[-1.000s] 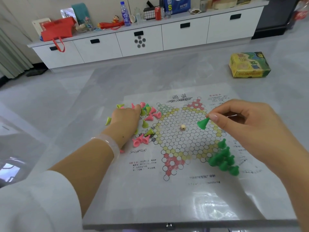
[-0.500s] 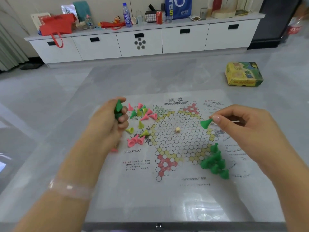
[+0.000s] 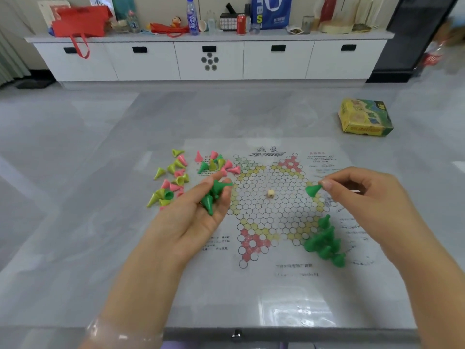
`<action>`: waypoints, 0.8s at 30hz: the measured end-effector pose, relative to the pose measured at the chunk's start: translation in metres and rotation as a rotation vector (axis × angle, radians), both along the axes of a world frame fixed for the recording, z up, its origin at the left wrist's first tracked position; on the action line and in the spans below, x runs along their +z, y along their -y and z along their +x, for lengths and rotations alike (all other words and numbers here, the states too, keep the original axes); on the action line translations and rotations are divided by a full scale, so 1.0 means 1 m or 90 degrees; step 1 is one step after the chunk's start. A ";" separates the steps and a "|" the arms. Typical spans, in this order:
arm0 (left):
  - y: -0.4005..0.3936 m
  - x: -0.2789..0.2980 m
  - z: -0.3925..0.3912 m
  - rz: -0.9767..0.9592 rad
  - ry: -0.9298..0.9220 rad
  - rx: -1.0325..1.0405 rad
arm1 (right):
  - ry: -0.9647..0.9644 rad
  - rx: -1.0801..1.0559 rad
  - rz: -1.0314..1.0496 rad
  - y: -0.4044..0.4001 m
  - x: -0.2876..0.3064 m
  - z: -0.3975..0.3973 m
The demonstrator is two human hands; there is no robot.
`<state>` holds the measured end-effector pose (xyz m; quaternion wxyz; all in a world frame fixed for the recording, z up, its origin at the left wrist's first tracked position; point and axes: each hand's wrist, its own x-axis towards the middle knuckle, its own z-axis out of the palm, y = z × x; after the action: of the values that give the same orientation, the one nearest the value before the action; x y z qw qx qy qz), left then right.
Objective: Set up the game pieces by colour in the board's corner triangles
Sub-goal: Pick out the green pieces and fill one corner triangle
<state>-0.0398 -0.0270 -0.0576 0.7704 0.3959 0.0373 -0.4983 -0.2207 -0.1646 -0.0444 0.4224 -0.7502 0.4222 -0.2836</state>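
The paper game board (image 3: pixel 274 285) lies flat on the grey table, a star of hexagon cells printed on it. My left hand (image 3: pixel 198 217) is turned palm up over the board's left edge and cradles a few dark green cone pieces (image 3: pixel 212 196) in curled fingers. My right hand (image 3: pixel 364 197) hovers over the board's right side and pinches one green cone piece (image 3: pixel 312 190) between thumb and forefinger. Several green cones (image 3: pixel 325 244) stand packed in the lower right triangle. A loose heap of pink, yellow-green and green cones (image 3: pixel 181 176) lies left of the board.
A small cream die (image 3: pixel 270 193) sits at the board's centre. A yellow-green game box (image 3: pixel 364 118) lies at the table's far right. Beyond the table stands a white cabinet (image 3: pixel 208 59) with bags and bottles on top. The table's front edge (image 3: pixel 236 332) runs just below the board.
My left hand has lifted off the loose heap, turned palm up and come toward the board with green cones in it. My right hand still holds its green cone in nearly the same place.
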 end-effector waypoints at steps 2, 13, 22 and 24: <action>0.002 0.000 -0.002 0.054 0.078 -0.014 | -0.021 -0.021 0.008 0.004 -0.004 0.000; 0.014 -0.006 -0.012 0.081 0.063 -0.005 | -0.204 0.032 0.047 0.007 -0.018 -0.001; 0.014 -0.005 -0.017 0.053 0.047 -0.014 | -0.275 0.052 0.048 0.007 -0.021 -0.004; 0.014 -0.005 -0.017 0.056 0.046 -0.008 | -0.282 0.058 0.045 0.007 -0.021 -0.005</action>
<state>-0.0573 -0.0411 -0.0621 0.7498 0.4475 0.0293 -0.4865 -0.2261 -0.1720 -0.0656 0.3578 -0.7971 0.4802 -0.0776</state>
